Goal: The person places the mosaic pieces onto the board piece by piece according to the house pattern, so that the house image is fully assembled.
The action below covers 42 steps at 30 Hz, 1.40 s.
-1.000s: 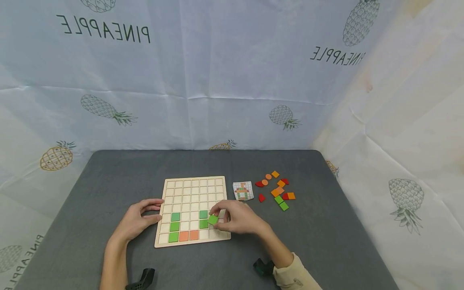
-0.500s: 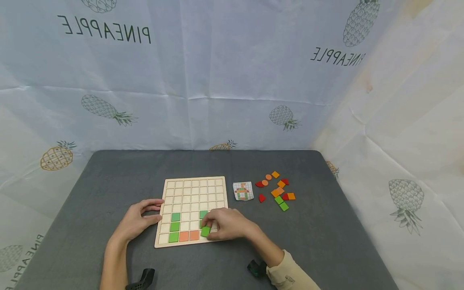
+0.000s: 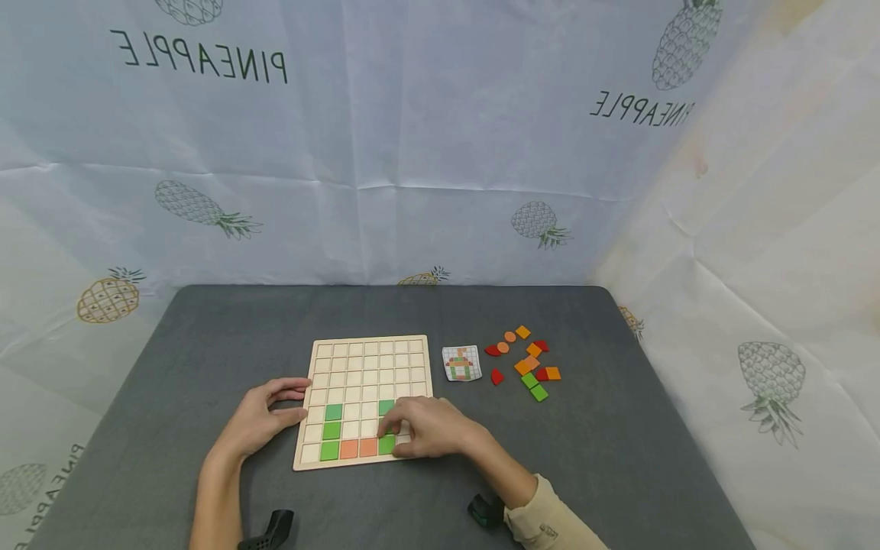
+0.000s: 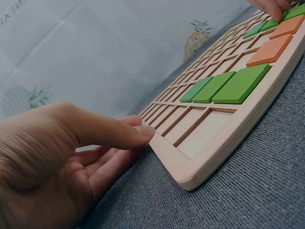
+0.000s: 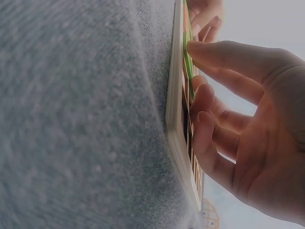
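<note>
A wooden grid board (image 3: 364,338) lies on the table. On its left half, a column of several green square tiles (image 3: 331,431) stands beside two salmon tiles (image 3: 349,448) in the bottom row. My left hand (image 3: 257,416) rests against the board's left edge, with the thumb tip (image 4: 145,131) at the rim. My right hand (image 3: 433,429) is over the lower right of the board. Its thumb and index finger are at a green square tile (image 3: 386,444) lying in the bottom row, and partly hide the green tile above it.
A small pattern card (image 3: 461,363) lies right of the board. Beyond it are loose pieces: green tiles (image 3: 534,386), orange squares (image 3: 524,367), red pieces (image 3: 496,376) and orange discs (image 3: 503,347). A printed pineapple curtain (image 3: 412,229) hangs behind the table.
My right hand has moved left and toward me with the green tile, from right of the green column to the bottom-row cell, where the tile now lies flat. My left hand stays put.
</note>
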Each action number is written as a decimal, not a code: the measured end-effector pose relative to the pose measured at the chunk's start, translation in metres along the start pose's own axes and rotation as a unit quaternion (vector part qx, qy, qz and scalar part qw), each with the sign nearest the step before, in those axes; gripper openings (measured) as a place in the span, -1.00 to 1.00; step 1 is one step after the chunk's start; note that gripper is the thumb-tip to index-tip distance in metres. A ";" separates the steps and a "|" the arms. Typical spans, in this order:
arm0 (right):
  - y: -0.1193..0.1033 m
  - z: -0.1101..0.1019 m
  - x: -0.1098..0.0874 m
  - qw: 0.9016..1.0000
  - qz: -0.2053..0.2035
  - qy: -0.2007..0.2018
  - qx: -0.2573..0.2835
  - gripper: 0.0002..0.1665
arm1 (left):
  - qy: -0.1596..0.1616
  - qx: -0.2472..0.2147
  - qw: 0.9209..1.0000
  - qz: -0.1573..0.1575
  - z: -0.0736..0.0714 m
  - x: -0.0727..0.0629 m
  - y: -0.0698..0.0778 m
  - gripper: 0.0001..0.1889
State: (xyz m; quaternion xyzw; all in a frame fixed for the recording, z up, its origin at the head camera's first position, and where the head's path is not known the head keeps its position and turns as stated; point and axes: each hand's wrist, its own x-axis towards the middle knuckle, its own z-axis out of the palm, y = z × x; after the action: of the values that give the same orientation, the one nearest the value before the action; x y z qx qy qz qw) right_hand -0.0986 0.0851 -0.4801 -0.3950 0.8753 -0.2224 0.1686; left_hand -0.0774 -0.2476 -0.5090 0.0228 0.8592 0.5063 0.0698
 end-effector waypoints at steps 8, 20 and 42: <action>0.001 -0.003 -0.003 1.000 0.000 -0.001 0.016 -0.70 | -0.001 0.005 1.000 0.002 0.000 0.000 -0.001 -0.40; 0.016 -0.017 -0.014 0.998 0.028 0.034 0.054 -0.73 | 0.002 0.001 1.000 0.008 0.000 0.000 -0.002 -0.40; 0.066 -0.063 -0.057 0.980 0.061 0.135 0.130 -0.67 | 0.004 0.015 1.000 0.009 0.001 0.000 -0.003 -0.41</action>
State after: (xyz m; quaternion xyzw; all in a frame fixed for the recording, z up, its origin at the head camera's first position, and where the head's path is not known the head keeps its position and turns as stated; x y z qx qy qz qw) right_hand -0.1329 0.1836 -0.4546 -0.2820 0.8760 -0.3750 0.1115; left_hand -0.0773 -0.2482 -0.5121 0.0292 0.8668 0.4940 0.0614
